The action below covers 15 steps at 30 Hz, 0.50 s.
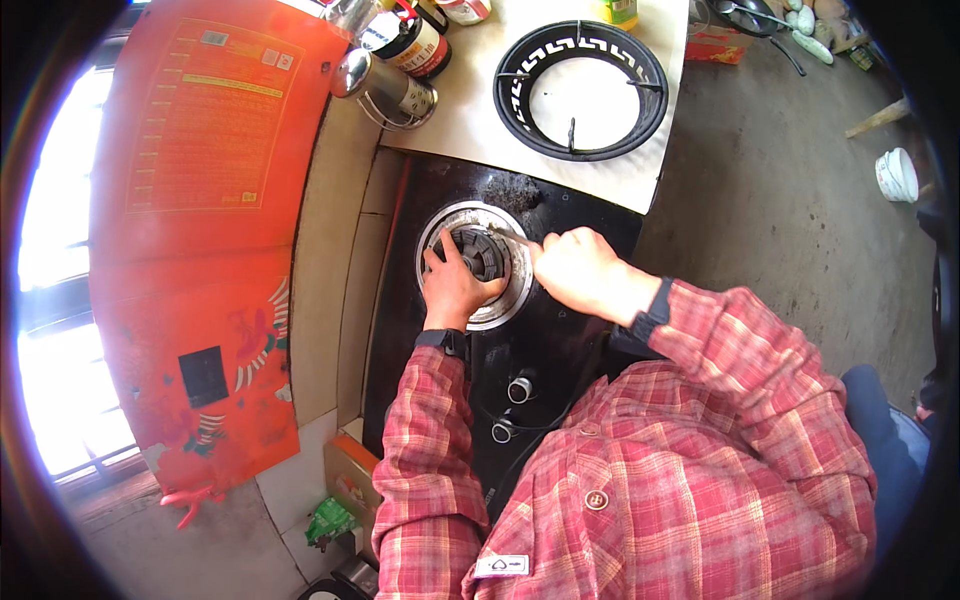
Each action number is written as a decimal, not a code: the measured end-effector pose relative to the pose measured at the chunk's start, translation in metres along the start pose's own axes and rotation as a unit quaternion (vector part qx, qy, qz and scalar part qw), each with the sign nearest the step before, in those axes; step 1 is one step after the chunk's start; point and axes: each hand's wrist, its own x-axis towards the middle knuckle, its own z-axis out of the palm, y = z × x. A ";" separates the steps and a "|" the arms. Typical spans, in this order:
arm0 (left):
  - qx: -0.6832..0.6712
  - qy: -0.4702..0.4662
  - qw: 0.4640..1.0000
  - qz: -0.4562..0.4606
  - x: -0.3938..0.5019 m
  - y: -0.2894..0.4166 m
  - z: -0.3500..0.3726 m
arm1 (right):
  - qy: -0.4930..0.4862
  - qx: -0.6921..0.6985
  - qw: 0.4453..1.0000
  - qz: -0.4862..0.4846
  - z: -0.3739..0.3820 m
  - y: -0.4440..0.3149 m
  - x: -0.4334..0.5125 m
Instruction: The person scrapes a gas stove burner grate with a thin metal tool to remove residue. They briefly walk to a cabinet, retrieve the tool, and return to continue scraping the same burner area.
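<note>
A black glass gas cooktop lies before me, with two control knobs near my body. My left hand spreads its fingers around the dark round burner head and rests on it. In my fist, my right hand grips a thin metal tool, whose exact kind I cannot tell. Its far end touches the stained metal ring around the burner. Dark burnt residue marks the glass beyond the ring. A black round pan support sits on the pale counter.
Beyond the cooktop, a metal shaker and a dark jar stand on the counter. An orange-red panel covers the left wall. A white bucket is on the floor at right.
</note>
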 end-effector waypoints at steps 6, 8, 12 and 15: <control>0.009 -0.014 1.000 -0.012 0.004 0.001 -0.003 | -0.017 0.199 0.975 0.095 0.014 0.033 -0.006; 0.031 -0.011 0.999 -0.010 0.004 0.001 -0.002 | -0.039 0.516 0.830 0.209 0.022 0.047 -0.019; 0.027 -0.018 0.999 -0.013 0.004 0.002 -0.002 | -0.136 0.675 0.663 0.293 0.047 0.056 -0.028; 0.029 -0.022 0.999 -0.016 0.005 0.003 -0.003 | -0.117 0.672 0.669 0.295 0.059 0.060 -0.027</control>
